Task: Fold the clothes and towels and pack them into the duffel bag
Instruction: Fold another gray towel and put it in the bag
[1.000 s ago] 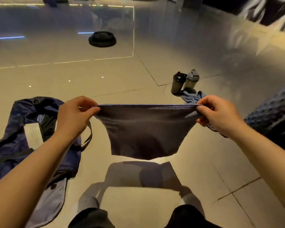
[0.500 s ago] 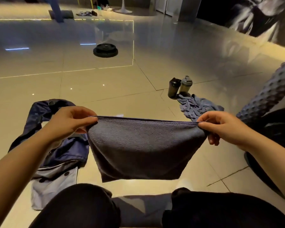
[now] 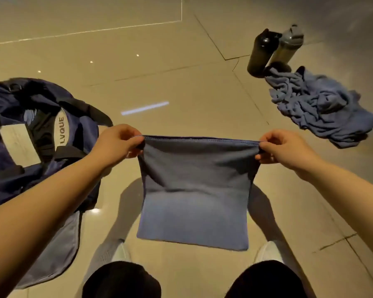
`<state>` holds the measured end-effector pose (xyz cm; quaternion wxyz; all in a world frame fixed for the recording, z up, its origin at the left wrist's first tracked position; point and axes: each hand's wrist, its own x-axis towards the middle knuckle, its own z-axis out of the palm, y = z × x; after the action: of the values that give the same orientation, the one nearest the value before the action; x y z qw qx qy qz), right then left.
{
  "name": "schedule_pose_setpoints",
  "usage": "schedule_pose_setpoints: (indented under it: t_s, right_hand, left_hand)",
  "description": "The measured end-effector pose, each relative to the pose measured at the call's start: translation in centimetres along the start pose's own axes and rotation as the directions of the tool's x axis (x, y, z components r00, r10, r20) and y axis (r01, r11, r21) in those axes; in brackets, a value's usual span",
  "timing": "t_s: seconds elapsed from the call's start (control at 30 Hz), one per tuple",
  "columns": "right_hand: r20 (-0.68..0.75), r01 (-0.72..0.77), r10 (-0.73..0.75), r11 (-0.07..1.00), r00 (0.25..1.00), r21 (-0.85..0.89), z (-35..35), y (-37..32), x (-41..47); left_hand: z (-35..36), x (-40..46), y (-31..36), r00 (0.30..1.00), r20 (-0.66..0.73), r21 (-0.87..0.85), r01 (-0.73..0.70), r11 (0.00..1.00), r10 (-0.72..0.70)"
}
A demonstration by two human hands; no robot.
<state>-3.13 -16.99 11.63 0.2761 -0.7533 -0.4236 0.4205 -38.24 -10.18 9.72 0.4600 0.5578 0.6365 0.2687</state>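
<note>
Nearest the camera, the person's two dark-clad knees (image 3: 125,280) fill the bottom edge, with white shoes (image 3: 269,253) just beyond them on the tiled floor (image 3: 181,82). Between the shoes lies the lower half of a blue towel (image 3: 194,198), its near edge flat on the floor while the upper half rises to the hands. The left hand (image 3: 114,145) pinches the towel's top left corner, thumb and curled fingers (image 3: 136,145) closed on the hem. The right hand (image 3: 282,149) pinches the top right corner the same way, so the stitched top edge runs taut and level between them.

To the left, partly under the left forearm, the navy duffel bag (image 3: 13,177) lies open on the floor, a label reading LVQUE and a pale card showing inside, black straps across its mouth.

Farther off to the right, well apart from the towel, a crumpled blue garment (image 3: 319,108) is heaped on the floor. Just beyond it, touching its far edge, stand a black bottle (image 3: 260,54) and a grey-lidded bottle (image 3: 286,48), side by side.
</note>
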Motion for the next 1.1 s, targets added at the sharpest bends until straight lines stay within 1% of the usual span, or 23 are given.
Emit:
schedule_pose_setpoints:
  t_s: [0.13, 0.2, 0.27, 0.33, 0.43, 0.47, 0.53, 0.6, 0.67, 0.73, 0.77, 0.8, 0.87, 0.97, 1.03, 1.1]
  right_hand:
    - [-0.05, 0.031, -0.033, 0.999, 0.998, -0.03, 2.4, 2.8, 3.7]
    - [-0.033, 0.032, -0.035, 0.997, 0.999, -0.074, 3.1, 4.3, 3.5]
    - [0.01, 0.035, -0.034, 0.989, 0.999, -0.143, 3.8, 5.8, 2.2]
    - [0.06, 0.057, -0.042, 0.96, 0.997, -0.274, 4.5, 7.7, 1.0]
    - [0.209, 0.086, 0.023, 0.863, 0.978, -0.498, 5.7, 10.5, 0.0]
    - [0.244, 0.089, 0.057, 0.833, 0.968, -0.546, 6.1, 11.3, -0.1]
    - [0.278, 0.104, 0.084, 0.795, 0.957, -0.598, 6.6, 12.6, -0.1]
    - [0.28, 0.152, 0.033, 0.773, 0.96, -0.615, 6.9, 13.2, 0.0]
    - [0.25, 0.201, -0.052, 0.758, 0.967, -0.621, 6.9, 13.2, -0.1]
    - [0.149, 0.21, -0.151, 0.782, 0.977, -0.586, 6.6, 12.4, -0.5]
    - [0.101, 0.225, -0.204, 0.795, 0.974, -0.563, 6.4, 11.9, -0.7]
    - [0.071, 0.246, -0.248, 0.804, 0.966, -0.542, 6.2, 11.5, -1.2]
    - [0.048, 0.294, -0.314, 0.812, 0.948, -0.504, 5.8, 10.8, -2.4]
    - [0.078, 0.351, -0.362, 0.795, 0.929, -0.494, 5.6, 10.9, -3.7]
    - [0.131, 0.361, -0.346, 0.774, 0.929, -0.52, 6.0, 11.8, -4.1]
    - [0.187, 0.339, -0.283, 0.754, 0.941, -0.562, 6.6, 13.3, -4.0]
  left_hand:
    - [1.6, 2.2, -3.3, 0.999, 0.022, 0.103, -0.043, 0.994, 0.041]
    - [2.0, 1.9, -4.7, 0.997, 0.033, 0.157, -0.075, 0.985, 0.071]
    - [2.1, 1.0, -6.3, 0.989, 0.059, 0.257, -0.144, 0.956, 0.133]
    - [2.4, -0.2, -8.3, 0.971, 0.149, 0.348, -0.23, 0.909, 0.189]
    - [3.9, -2.1, -12.2, 0.904, 0.374, 0.48, -0.378, 0.791, 0.205]
    - [4.5, -2.5, -13.4, 0.886, 0.415, 0.511, -0.415, 0.752, 0.208]
    - [5.2, -3.0, -14.6, 0.889, 0.409, 0.537, -0.418, 0.733, 0.208]
    - [5.6, -3.0, -14.6, 0.89, 0.394, 0.537, -0.424, 0.73, 0.227]
    - [5.5, -3.2, -14.1, 0.909, 0.334, 0.527, -0.4, 0.75, 0.25]
    - [5.0, -3.6, -13.1, 0.933, 0.225, 0.498, -0.358, 0.79, 0.281]
    - [4.6, -3.8, -12.5, 0.934, 0.191, 0.492, -0.356, 0.795, 0.301]
    - [4.2, -4.1, -12.0, 0.93, 0.186, 0.495, -0.367, 0.788, 0.317]
    - [3.4, -4.7, -11.5, 0.915, 0.237, 0.512, -0.404, 0.758, 0.328]
    - [3.0, -5.4, -12.0, 0.897, 0.293, 0.562, -0.442, 0.699, 0.331]
    - [3.3, -5.6, -12.9, 0.882, 0.331, 0.609, -0.471, 0.638, 0.335]
    - [3.9, -5.8, -13.7, 0.863, 0.399, 0.633, -0.504, 0.588, 0.31]
